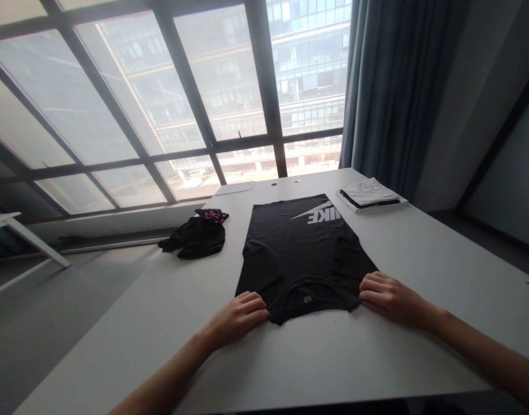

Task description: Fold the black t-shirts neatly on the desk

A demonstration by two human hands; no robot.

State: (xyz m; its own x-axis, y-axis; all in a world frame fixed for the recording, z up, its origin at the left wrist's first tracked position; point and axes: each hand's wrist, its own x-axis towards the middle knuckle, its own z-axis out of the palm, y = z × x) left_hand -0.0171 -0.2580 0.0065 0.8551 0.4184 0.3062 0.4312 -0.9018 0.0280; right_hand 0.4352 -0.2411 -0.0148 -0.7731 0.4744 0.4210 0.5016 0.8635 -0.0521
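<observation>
A black T-shirt (297, 248) with a white logo lies spread flat on the white table (333, 357), its collar toward me and the logo at the far end. My left hand (244, 317) is closed on the shirt's near left edge, by the shoulder and sleeve. On the opposite side, my right hand (388, 295) has its fingers pressed together on the near right edge of the shirt. Both hands rest low at the tabletop, and the fingertips are partly hidden against the fabric.
Crumpled black clothing (201, 237) sits at the table's left edge. Folded white and black cloths (370, 193) lie at the far right. A flat white sheet (235, 188) is at the far left corner. Windows and a curtain (389, 86) stand beyond.
</observation>
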